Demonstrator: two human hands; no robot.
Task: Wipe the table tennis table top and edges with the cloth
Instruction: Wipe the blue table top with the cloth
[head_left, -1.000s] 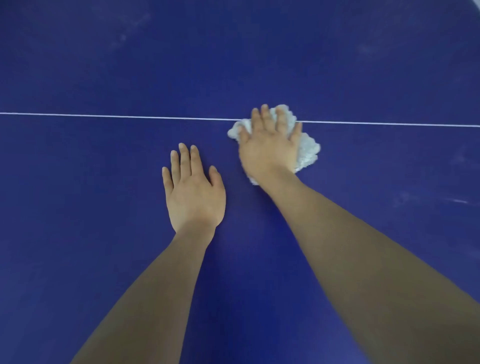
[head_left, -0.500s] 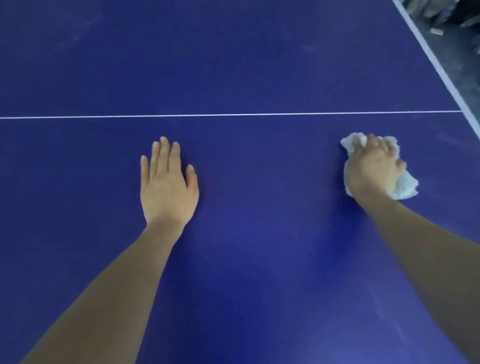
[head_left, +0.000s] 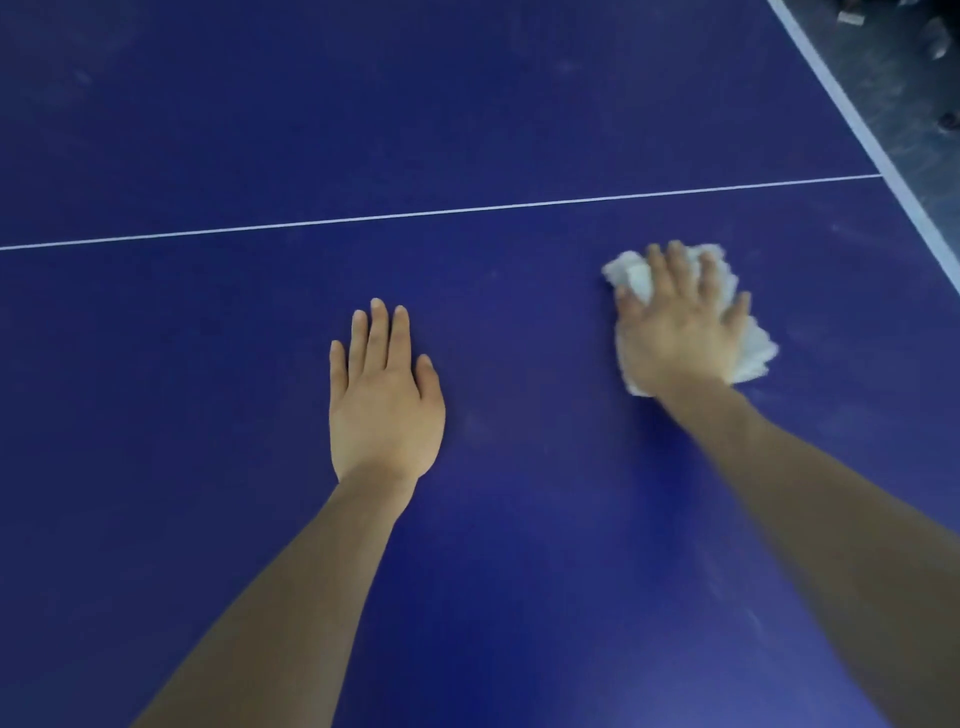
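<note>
The blue table tennis table top (head_left: 208, 130) fills the view, crossed by a thin white centre line (head_left: 415, 213). A crumpled white cloth (head_left: 753, 353) lies on the top, right of centre and just below that line. My right hand (head_left: 680, 327) presses down on the cloth with spread, fairly straight fingers, covering most of it. My left hand (head_left: 384, 400) rests flat on the bare table surface to the left, fingers straight and together, well apart from the cloth.
The table's white-painted right edge (head_left: 852, 119) runs diagonally at the upper right. Beyond it lies grey floor (head_left: 904, 78) with a few small dark objects. Faint dusty smears mark the blue surface near the right edge.
My right hand swept the cloth from the centre line rightward toward the table's right edge, and its fingers have spread flatter. My left hand stayed planted on the table.
</note>
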